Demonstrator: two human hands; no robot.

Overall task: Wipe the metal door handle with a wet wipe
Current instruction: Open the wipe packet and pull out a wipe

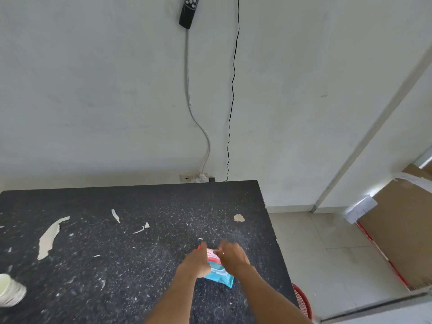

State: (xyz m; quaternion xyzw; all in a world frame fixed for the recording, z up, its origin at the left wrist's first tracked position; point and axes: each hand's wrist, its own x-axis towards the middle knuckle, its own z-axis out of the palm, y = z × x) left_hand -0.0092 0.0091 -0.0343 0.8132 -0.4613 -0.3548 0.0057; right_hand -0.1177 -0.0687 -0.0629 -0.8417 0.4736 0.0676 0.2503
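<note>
Both my hands on the blue wet-wipe pack (219, 274), flat on black table (117, 253) nr its right edge. Left hand (196, 260) presses its side, fingers together; right hand (232, 256) at the top, pinch blurred, can't tell. Red basket (302, 300) just past the edge, contents hidden. Cup (10, 291) far left. Bare tabletop beyond, w/ wall (93, 90) behind.

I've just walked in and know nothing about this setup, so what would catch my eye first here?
First, the two hands, left hand and right hand, meeting over a blue and red wet wipe pack near the right edge of the dark, speckled table. Next, the table's peeled pale patches on the left, and the black remote hanging high on the white wall.
</note>
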